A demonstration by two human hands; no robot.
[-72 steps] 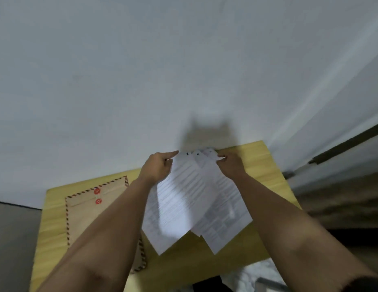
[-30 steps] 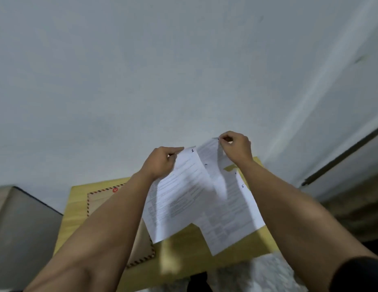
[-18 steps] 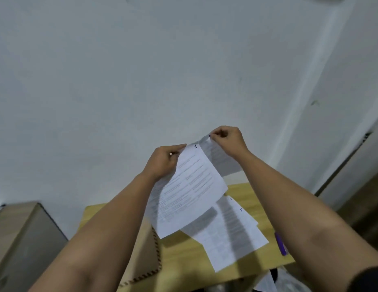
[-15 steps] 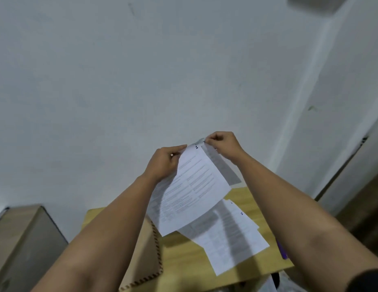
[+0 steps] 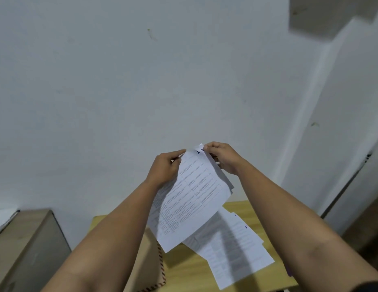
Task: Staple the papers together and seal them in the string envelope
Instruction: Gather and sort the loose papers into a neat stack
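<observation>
Both hands hold printed white papers [image 5: 192,199] up in the air above the wooden table [image 5: 184,268]. My left hand [image 5: 165,168] pinches the top left corner of the front sheet, marked "1". My right hand [image 5: 223,158] grips the top right corner, where a second sheet lies just behind the first. More printed sheets [image 5: 232,247] lie on the table under the raised ones. The brown string envelope [image 5: 153,264], with a striped border, lies flat on the table at the left, mostly hidden by my left forearm. No stapler is in view.
A grey-brown cabinet [image 5: 30,247] stands to the left of the table. A white wall fills the background, with a doorway edge at the right. A small purple object [image 5: 289,271] peeks out beside my right forearm at the table's right edge.
My right hand has brought its sheet in behind the sheet in my left hand, so the two top corners now meet. The camera has tilted further up.
</observation>
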